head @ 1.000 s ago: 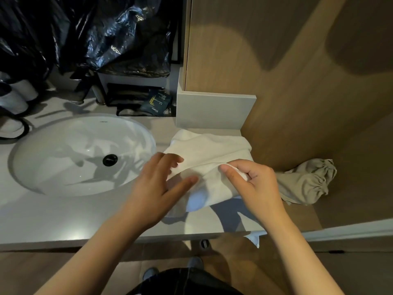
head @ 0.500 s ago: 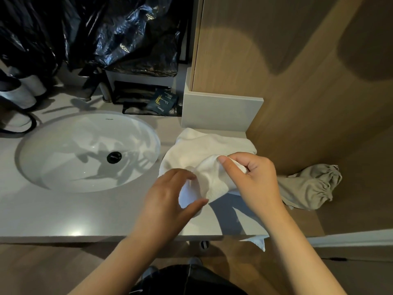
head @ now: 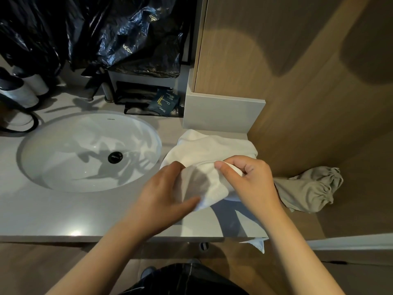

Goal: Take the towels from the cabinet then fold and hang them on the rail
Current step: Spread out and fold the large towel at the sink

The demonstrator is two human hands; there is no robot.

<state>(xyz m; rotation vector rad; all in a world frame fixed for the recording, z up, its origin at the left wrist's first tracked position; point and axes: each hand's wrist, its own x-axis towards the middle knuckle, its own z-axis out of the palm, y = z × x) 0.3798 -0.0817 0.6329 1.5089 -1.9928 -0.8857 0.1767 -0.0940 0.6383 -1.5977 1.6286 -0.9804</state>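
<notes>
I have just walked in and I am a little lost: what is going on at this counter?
A person stands at the bathroom counter and handles a white towel that lies right of the sink. The right hand pinches a fold of it, and the left hand grips its near edge. One corner hangs over the counter's front edge. A beige cloth sits crumpled further right. No rail is in view; the towel is not yet hung.

A dark sachet (head: 163, 102) in the upper middle of the frame carries gold print that seems to read "LIGHT LUXURY"; its smaller lines are too small to read. The sink (head: 63, 133) rim has a tiny unreadable mark.
</notes>
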